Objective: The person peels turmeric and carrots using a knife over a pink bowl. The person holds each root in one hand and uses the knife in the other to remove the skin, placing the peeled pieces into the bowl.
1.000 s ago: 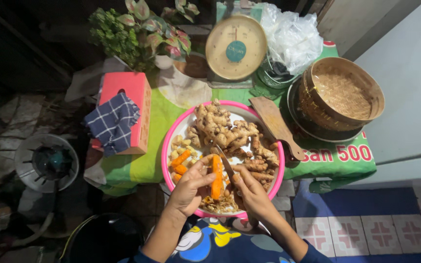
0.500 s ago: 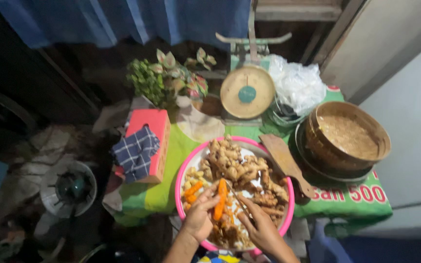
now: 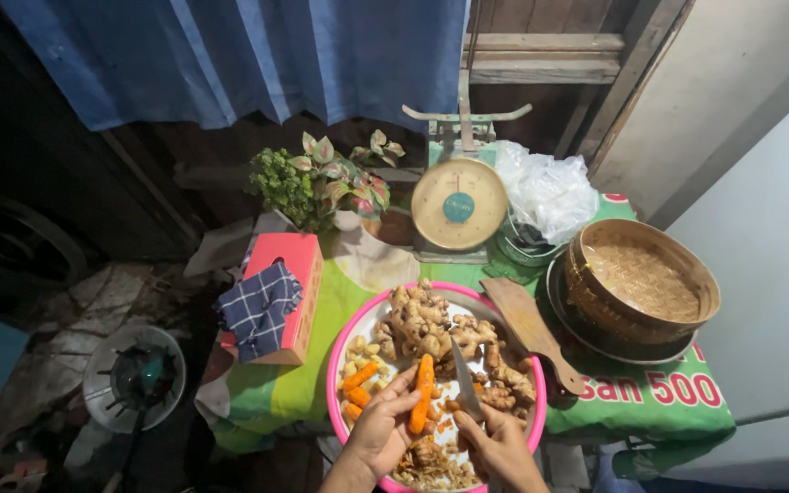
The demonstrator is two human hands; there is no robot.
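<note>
1. An orange turmeric root [image 3: 423, 394] is being held upright over the pink basin [image 3: 340, 347]; the fingers of the left hand [image 3: 383, 429] are being curled around its lower half.
2. A knife [image 3: 465, 391] is being gripped by the right hand [image 3: 502, 445], fingers wrapped tight on the handle, the blade being pointed up and away just beside the root.
3. Both hands are being kept low over the near rim of the basin, close together, the root sitting between them.
4. Inside the basin, a heap of pale ginger pieces [image 3: 431, 329] is being shown at the far side, while a few peeled orange pieces [image 3: 358, 383] are lying at the left and brown peelings [image 3: 426, 464] are being gathered at the near edge.
5. The basin is being carried by a counter [image 3: 632, 406] covered in a green printed sack.
6. A wooden paddle [image 3: 531, 333] is lying just right of the basin, touching its rim.
7. Further right, a woven bamboo basket [image 3: 641, 283] is being seen sitting in a dark round pan.
8. Behind the basin, a dial scale [image 3: 458, 203] is standing, with a clear plastic bag [image 3: 550, 192] beside it and potted plants [image 3: 321, 183] to its left.
9. At the left edge, a pink box [image 3: 296, 260] is being draped with a dark checked cloth [image 3: 257, 306].
10. Down on the floor, a small stove [image 3: 134, 376] is being glimpsed, well apart from the hands.
</note>
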